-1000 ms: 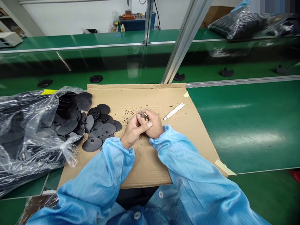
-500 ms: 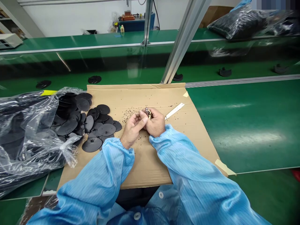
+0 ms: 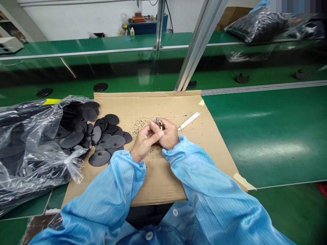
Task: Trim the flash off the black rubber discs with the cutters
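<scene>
Both hands meet over the cardboard sheet (image 3: 158,183). My right hand (image 3: 169,134) is closed around a small metal tool (image 3: 160,124), whose shiny end shows between the fingers. My left hand (image 3: 143,141) is closed too, its thumb and fingers pinched together against the right fingers; whatever it holds is hidden. Small black specks (image 3: 139,125) are scattered on the cardboard around the hands. To the left lies a pile of black round discs (image 3: 116,141), some overlapping. A white-handled blade (image 3: 189,121) rests just right of my right hand.
A clear plastic bag of black discs (image 3: 38,146) fills the left side. A slanted metal post (image 3: 198,44) stands behind the cardboard. Black parts (image 3: 100,87) lie on the green surface beyond. Tape (image 3: 244,181) sits at the cardboard's right edge.
My left thumb has shifted slightly right, further over the right fingers, and the tool's end is tilted differently. The view has moved a little.
</scene>
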The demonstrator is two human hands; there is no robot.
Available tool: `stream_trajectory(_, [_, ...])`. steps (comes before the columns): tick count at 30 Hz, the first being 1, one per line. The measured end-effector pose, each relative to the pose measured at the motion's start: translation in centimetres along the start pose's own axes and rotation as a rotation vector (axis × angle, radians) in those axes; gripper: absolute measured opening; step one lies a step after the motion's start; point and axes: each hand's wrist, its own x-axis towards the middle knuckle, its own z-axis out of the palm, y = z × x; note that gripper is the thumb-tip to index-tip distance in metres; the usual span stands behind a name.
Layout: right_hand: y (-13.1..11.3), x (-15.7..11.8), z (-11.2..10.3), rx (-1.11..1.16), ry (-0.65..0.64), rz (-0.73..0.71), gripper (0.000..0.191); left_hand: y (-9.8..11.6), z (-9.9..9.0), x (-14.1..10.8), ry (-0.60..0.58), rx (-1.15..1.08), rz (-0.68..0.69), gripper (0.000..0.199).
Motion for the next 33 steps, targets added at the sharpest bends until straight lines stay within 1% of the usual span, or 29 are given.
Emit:
stream_trajectory(11, [-0.12, -0.01, -0.09, -0.014, -0.026, 0.026, 0.028, -0.03, -0.04, -0.06, -0.007, -0.001, -0.001, 0.036])
stream_trajectory(17, [-0.09, 0.03, -0.11, -0.025, -0.032, 0.013, 0.028, -0.07, -0.08, -0.07, -0.015, 0.004, 0.000, 0.038])
stream_trajectory(23, [-0.06, 0.02, -0.07, -0.023, -0.024, -0.007, 0.025, 0.09, -0.01, -0.14, -0.010, -0.007, -0.011, 0.044])
stream_trajectory(33, [-0.16, 0.06, -0.09, -0.034, -0.038, -0.003, 0.028, 0.05, 0.07, -0.08, -0.006, -0.005, -0.005, 0.044])
